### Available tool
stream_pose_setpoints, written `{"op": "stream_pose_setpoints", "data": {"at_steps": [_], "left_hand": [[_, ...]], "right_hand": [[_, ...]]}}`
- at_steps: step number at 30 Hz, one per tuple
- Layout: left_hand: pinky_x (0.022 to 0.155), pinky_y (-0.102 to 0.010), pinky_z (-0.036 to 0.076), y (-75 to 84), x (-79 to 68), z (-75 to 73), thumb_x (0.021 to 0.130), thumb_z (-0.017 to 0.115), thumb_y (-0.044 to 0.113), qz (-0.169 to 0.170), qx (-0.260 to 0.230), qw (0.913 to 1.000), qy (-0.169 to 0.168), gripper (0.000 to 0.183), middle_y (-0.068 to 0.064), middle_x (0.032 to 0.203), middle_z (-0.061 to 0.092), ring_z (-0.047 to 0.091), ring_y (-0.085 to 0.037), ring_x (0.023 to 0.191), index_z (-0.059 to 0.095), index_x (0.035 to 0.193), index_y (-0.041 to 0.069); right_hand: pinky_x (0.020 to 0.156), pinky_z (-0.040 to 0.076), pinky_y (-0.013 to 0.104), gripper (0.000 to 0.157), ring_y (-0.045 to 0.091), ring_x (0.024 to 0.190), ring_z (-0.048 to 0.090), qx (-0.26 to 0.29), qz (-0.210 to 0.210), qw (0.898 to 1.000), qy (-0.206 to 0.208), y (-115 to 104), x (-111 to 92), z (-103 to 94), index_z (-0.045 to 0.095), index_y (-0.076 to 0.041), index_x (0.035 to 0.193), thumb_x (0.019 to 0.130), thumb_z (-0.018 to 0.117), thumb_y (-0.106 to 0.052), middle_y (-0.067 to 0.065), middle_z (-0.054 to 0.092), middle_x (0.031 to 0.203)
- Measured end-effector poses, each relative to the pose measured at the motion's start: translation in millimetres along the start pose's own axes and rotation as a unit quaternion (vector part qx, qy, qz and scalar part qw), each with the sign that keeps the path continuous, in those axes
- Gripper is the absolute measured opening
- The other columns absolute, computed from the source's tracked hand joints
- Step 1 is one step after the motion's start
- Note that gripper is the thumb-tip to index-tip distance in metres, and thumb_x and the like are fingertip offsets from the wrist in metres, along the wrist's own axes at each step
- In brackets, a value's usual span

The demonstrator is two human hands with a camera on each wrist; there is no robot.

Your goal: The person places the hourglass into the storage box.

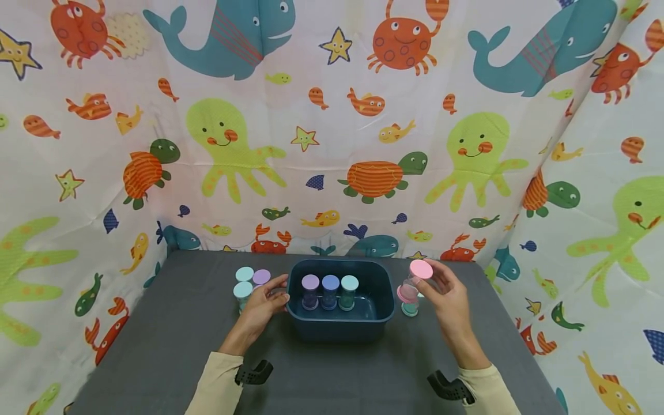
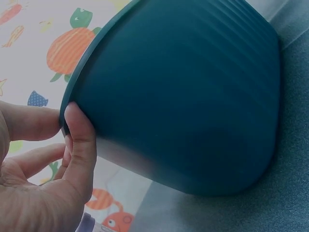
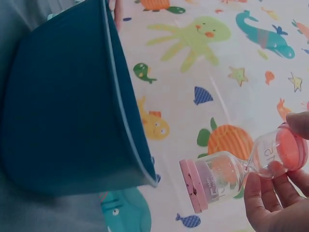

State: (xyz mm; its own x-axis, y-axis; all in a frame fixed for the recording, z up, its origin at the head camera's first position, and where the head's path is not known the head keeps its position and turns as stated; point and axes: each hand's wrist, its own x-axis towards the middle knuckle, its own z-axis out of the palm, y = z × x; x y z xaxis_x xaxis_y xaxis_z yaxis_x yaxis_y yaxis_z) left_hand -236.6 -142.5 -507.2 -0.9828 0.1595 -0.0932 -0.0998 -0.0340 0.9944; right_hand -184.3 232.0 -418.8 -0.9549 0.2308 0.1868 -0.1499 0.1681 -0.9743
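Note:
My left hand (image 1: 254, 316) pinches the left rim of a dark blue plastic bin (image 1: 339, 329) between thumb and fingers; the left wrist view shows the bin wall (image 2: 193, 106) up close. Inside the bin, a purple-capped sand timer (image 1: 310, 293), a blue-violet one (image 1: 329, 293) and a light-blue one (image 1: 349, 293) stand upright in a row. Right of the bin, my right hand (image 1: 450, 302) holds a pink-capped sand timer (image 3: 219, 176) by one end, raised and tilted. Its clear glass bulbs and narrow waist show in the right wrist view.
Left of the bin stand several more sand timers with light-blue (image 1: 243, 290) and purple (image 1: 261, 277) caps, partly behind my left hand. A teal-based timer (image 1: 410, 310) is below the pink one, mostly hidden. A sea-animal curtain (image 1: 321, 190) surrounds the grey table (image 1: 342, 380).

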Motion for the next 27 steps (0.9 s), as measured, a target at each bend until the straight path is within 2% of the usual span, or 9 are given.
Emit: {"op": "stream_pose_setpoints", "data": {"at_steps": [7, 18, 24, 27], "left_hand": [[0.075, -0.023, 0.055, 0.3, -0.5, 0.7, 0.094, 0.059, -0.002, -0.004, 0.001, 1.0000, 0.009, 0.053, -0.018, 0.134, 0.050, 0.060, -0.016, 0.096, 0.046, 0.145, 0.006], [0.076, -0.023, 0.055, 0.8, 0.8, -0.1, 0.094, 0.060, 0.001, -0.002, 0.009, 0.9999, 0.005, 0.053, -0.019, 0.135, 0.050, 0.061, -0.015, 0.096, 0.047, 0.145, 0.007], [0.076, -0.023, 0.055, 1.2, 0.2, 0.1, 0.094, 0.060, 0.001, -0.007, 0.007, 0.9999, 0.005, 0.052, -0.018, 0.134, 0.050, 0.061, -0.015, 0.095, 0.048, 0.144, 0.009], [0.076, -0.022, 0.055, 0.9, -0.1, 0.0, 0.094, 0.060, 0.001, -0.005, 0.007, 0.9999, 0.007, 0.052, -0.018, 0.135, 0.050, 0.061, -0.016, 0.096, 0.048, 0.144, 0.008]], "right_hand": [[0.092, 0.046, 0.010, 0.053, 0.011, 0.119, 0.051, 0.003, -0.005, 1.000, -0.023, -7.2, 4.7, 14.1, 0.052, -0.006, 0.137, 0.090, 0.072, -0.018, 0.000, 0.054, 0.131], [0.091, 0.049, 0.016, 0.050, 0.013, 0.118, 0.053, 0.025, -0.004, 0.999, -0.039, -12.5, 7.5, 36.8, 0.053, -0.008, 0.135, 0.089, 0.072, -0.014, 0.000, 0.056, 0.127], [0.095, 0.047, 0.017, 0.049, 0.014, 0.118, 0.053, 0.031, -0.008, 0.997, -0.072, -14.5, 7.0, 48.4, 0.054, -0.008, 0.135, 0.089, 0.071, -0.012, 0.004, 0.056, 0.129], [0.102, 0.046, 0.025, 0.048, 0.015, 0.118, 0.053, 0.036, -0.014, 0.995, -0.097, -13.3, 7.6, 54.2, 0.055, -0.006, 0.134, 0.089, 0.071, -0.010, 0.008, 0.057, 0.130]]}}
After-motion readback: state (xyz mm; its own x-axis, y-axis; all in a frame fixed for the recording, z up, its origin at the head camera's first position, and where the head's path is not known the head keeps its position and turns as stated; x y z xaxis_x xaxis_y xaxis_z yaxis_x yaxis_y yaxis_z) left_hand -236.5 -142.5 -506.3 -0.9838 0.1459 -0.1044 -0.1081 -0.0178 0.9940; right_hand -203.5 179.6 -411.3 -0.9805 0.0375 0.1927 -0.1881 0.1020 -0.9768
